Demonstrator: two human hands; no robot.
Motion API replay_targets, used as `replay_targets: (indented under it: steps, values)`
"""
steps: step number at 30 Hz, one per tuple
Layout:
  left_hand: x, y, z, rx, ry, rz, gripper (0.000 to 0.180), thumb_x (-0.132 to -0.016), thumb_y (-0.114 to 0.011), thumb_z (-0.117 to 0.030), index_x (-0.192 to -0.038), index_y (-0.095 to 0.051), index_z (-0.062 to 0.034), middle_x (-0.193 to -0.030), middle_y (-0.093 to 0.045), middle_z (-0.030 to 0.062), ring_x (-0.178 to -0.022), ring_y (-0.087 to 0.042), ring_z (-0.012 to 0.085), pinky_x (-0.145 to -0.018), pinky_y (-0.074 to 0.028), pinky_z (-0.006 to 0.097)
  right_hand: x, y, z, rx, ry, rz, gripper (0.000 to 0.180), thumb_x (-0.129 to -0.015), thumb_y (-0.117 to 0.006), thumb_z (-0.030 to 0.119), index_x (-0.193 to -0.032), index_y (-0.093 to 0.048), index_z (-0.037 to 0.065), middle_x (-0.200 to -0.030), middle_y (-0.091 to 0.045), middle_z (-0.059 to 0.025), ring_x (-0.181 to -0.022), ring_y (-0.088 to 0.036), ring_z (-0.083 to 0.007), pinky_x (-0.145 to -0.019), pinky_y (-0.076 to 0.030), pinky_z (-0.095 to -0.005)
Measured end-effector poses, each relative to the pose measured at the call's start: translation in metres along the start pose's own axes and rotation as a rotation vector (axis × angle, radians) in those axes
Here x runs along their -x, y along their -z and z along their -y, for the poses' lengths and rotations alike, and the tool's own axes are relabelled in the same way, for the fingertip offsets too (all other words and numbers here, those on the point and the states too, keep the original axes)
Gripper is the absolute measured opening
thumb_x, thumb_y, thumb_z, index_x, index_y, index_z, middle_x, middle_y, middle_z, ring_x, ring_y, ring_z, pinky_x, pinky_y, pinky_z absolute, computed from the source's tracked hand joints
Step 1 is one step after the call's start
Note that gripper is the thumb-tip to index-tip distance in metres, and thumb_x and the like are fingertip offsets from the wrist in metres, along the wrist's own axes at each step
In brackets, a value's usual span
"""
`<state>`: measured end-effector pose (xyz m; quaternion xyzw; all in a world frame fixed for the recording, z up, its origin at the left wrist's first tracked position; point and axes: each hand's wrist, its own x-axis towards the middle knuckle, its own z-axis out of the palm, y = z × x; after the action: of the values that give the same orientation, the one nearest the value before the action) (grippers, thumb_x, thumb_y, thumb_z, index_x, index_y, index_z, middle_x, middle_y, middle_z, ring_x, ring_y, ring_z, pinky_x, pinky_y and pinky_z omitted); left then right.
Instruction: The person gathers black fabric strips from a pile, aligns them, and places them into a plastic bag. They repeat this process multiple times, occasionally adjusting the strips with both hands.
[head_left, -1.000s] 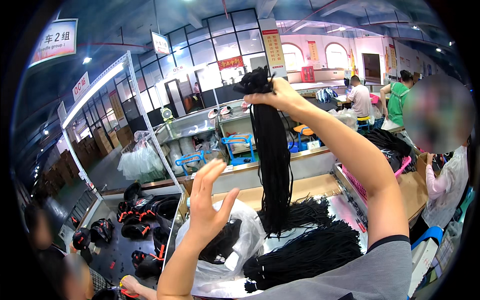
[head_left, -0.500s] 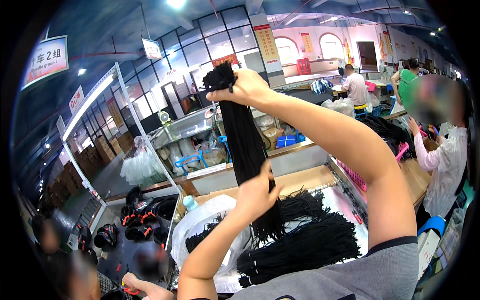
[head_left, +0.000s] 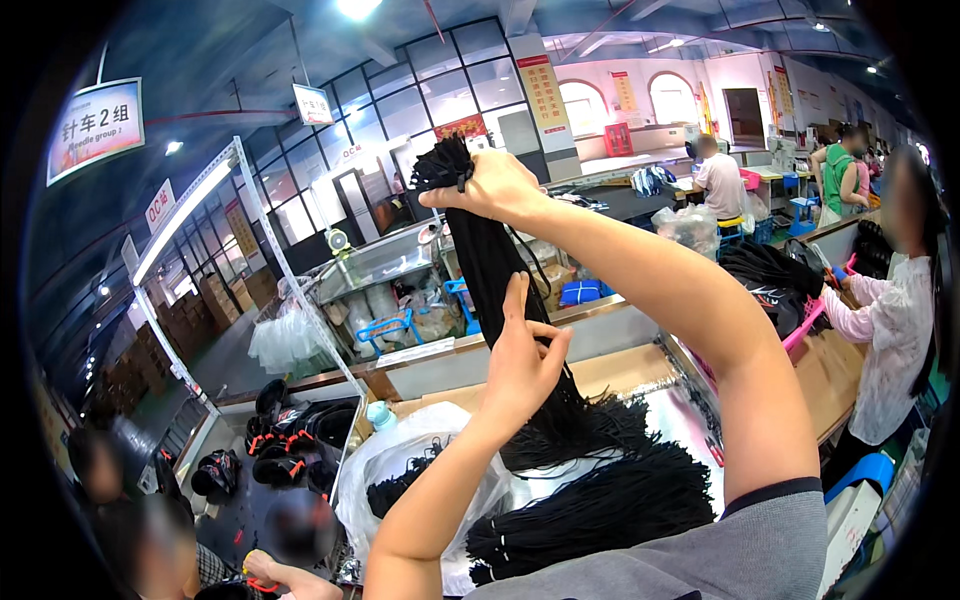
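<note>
Since the first frame, the left hand (head_left: 522, 368) has come in from the left to the middle of the bundle of black cords (head_left: 482, 255), which hangs upright, leaning slightly, above the table (head_left: 690, 412). Up top, the right hand (head_left: 492, 188) grips the bundle just below its bunched end, fingers wrapped round it. Fingers of the left hand are spread, two pointing upward (whether they touch the cords, I cannot tell). Below, the hanging ends come down in front of or onto a dark heap of cords (head_left: 625, 422). Nearer the table's near edge lies a thick black bundle (head_left: 610, 505), white ties at its left end. Toward the left edge sits a clear plastic bag (head_left: 425, 425) with more black cords (head_left: 398, 492) inside. Cardboard (head_left: 610, 365) lines the far edge.
</note>
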<state>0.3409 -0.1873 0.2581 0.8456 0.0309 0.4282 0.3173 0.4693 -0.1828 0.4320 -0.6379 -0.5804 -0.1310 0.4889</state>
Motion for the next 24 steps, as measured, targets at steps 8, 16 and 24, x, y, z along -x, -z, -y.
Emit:
replay_targets:
  steps: [8, 16, 24]
  values:
    - [0.004, -0.031, 0.044, -0.071, -0.058, 0.017, 0.050, -0.093, -0.066, -0.002, -0.139, -0.048, 0.0021, -0.112, -0.069, 0.0140, -0.081, -0.072, 0.0155, -0.070, -0.057, 0.029, -0.018, 0.020, -0.041, -0.043, -0.061, 0.021, 0.073, -0.066, -0.082, 0.064, -0.100, -0.075, 0.001, -0.099, -0.073, -0.0206, -0.099, -0.070, -0.0339, -0.087, -0.053, -0.0411]
    - [-0.045, -0.029, 0.014, 0.636, 0.168, 0.027, 0.047, -0.100, -0.059, -0.013, -0.140, -0.041, 0.0024, -0.110, -0.069, 0.0150, -0.077, -0.067, 0.0133, -0.064, -0.044, 0.021, -0.015, 0.007, -0.049, 0.006, -0.121, 0.054, 0.078, -0.065, -0.083, 0.064, -0.102, -0.073, -0.004, -0.104, -0.072, -0.0218, -0.101, -0.070, -0.0345, -0.088, -0.053, -0.0401]
    - [0.050, -0.026, 0.042, -0.151, -0.079, 0.590, 0.022, -0.097, -0.062, -0.021, -0.109, -0.066, -0.0019, -0.099, -0.070, 0.0137, -0.089, -0.068, 0.0309, -0.077, -0.053, 0.039, -0.013, 0.041, -0.052, -0.355, 0.008, 0.001, 0.062, -0.071, -0.080, 0.058, -0.107, -0.075, 0.008, -0.100, -0.073, -0.0145, -0.098, -0.069, -0.0280, -0.086, -0.051, -0.0386]
